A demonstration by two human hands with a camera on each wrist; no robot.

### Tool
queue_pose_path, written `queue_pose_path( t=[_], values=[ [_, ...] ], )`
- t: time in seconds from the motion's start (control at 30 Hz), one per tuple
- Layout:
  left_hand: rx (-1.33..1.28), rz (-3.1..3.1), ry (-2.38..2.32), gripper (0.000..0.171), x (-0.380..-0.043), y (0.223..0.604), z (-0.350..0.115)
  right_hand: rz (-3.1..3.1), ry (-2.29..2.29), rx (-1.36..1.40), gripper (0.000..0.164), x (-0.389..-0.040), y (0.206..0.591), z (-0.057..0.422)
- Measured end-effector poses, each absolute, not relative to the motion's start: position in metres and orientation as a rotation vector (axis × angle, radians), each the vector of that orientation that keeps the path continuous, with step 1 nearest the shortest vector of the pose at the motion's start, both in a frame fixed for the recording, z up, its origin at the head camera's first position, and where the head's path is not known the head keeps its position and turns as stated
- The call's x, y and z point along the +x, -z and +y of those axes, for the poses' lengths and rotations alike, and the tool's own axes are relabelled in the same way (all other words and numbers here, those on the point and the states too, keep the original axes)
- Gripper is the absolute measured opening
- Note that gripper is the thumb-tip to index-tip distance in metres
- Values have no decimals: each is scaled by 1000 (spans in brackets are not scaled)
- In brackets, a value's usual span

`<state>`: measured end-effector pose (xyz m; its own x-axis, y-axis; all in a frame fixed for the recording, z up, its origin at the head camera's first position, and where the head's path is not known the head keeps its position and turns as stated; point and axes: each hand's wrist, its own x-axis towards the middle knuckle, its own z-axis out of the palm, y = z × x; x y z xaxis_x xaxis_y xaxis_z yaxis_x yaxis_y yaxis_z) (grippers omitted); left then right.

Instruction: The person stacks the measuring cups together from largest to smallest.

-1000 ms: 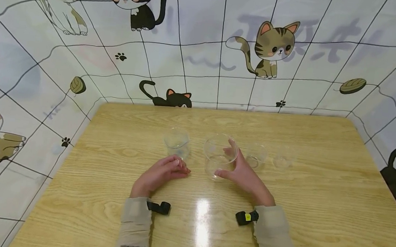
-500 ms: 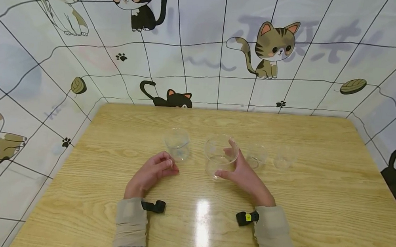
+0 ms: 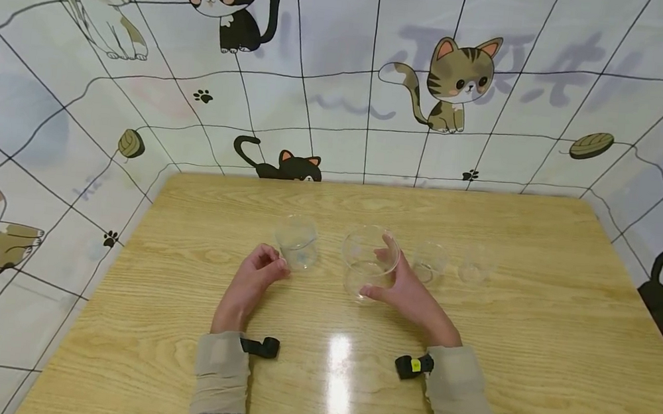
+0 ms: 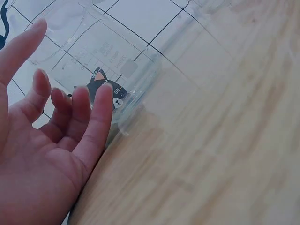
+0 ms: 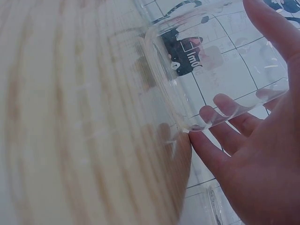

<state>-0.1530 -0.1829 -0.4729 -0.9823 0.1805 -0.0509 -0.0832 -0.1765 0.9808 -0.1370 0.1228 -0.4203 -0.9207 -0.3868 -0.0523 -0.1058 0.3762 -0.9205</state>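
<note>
My right hand (image 3: 409, 298) grips a large clear glass beaker (image 3: 355, 272) from its right side, thumb in front and fingers behind. In the right wrist view, the fingers (image 5: 220, 157) curve round this beaker (image 5: 211, 70), whose white print includes "ml"; its base is at the table. A smaller clear beaker (image 3: 296, 243) stands to the left. Close beside it is my left hand (image 3: 249, 282), with loosely curled fingers. The left wrist view shows white measuring marks on that beaker (image 4: 108, 61) beyond the fingers (image 4: 96, 122), and nothing lies between thumb and fingers.
Two still smaller clear beakers (image 3: 429, 263) stand in a row to the right of my right hand; they are faint against the wood-grain table (image 3: 532, 360). A tiled cat-print backdrop (image 3: 341, 101) rises behind the table and at both sides.
My left hand has drawn back to the left from in front of the smaller beaker, then risen slightly beside it. My right hand and the large beaker have stayed put.
</note>
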Motion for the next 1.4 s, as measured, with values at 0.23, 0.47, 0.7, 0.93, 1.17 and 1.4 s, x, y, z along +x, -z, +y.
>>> queue_pose_path(
  t=[0.23, 0.47, 0.7, 0.93, 1.17, 1.4],
  values=[
    [68, 2044, -2283, 45, -157, 464, -181, 2388, 1594, -441, 101, -139, 428, 121],
    [225, 2105, -2191, 70, -157, 446, -175, 2414, 1604, -452, 101, -153, 451, 122],
    [372, 2103, -2176, 73, -173, 447, -164, 2435, 1584, -451, 100, -152, 440, 124],
    [479, 2100, -2179, 73, -181, 445, -159, 2381, 1592, -481, 96, -142, 419, 123],
    [482, 2121, -2086, 71, -180, 448, -158, 2444, 1509, -495, 95, -145, 445, 128],
    [532, 2100, -2087, 70, -179, 450, -156, 2374, 1571, -527, 103, -150, 452, 133]
  ],
)
